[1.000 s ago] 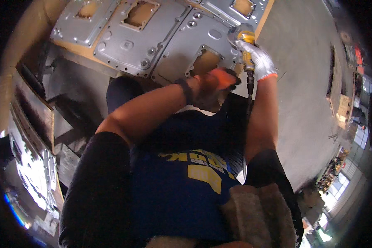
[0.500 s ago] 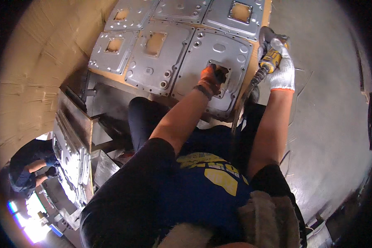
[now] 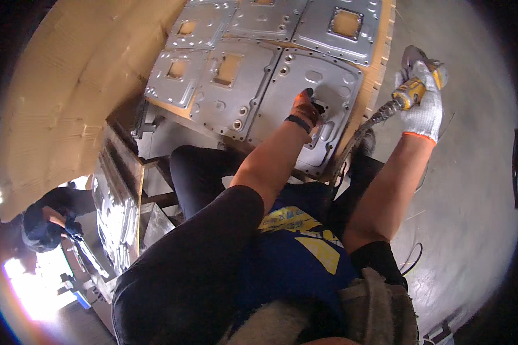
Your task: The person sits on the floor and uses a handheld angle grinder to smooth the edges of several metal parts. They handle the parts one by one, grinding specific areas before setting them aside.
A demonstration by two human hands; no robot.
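Plates (image 3: 216,106) of gray metal lie flat in rows on a tan table top (image 3: 373,72) in the head view. Many of them have a square hole, with small round holes along the edges. The near plate (image 3: 279,103) lies at the right end of the front row, just in front of the person.

The left hand (image 3: 306,109) wears a dark glove with some orange on it. It is on the near plate, over the square hole, and covers part of it. I cannot tell if its fingers are wrapped around the rim or just resting there. A dark band (image 3: 297,121) goes around that wrist.

The right hand (image 3: 425,112) has a white glove with an orange edge. Its fingers are closed around a yellow and dark power tool (image 3: 407,93). The tool is up over the gray floor (image 3: 449,190), to the right of the table top and apart from the plates. A dark hose (image 3: 380,115) runs from the tool down toward the person's legs.

A big tan sheet (image 3: 80,98) fills the upper left. Below it, shiny metal sheets (image 3: 112,213) lean together. Past them, at the far left, another person (image 3: 43,224) in dark clothes bends forward.
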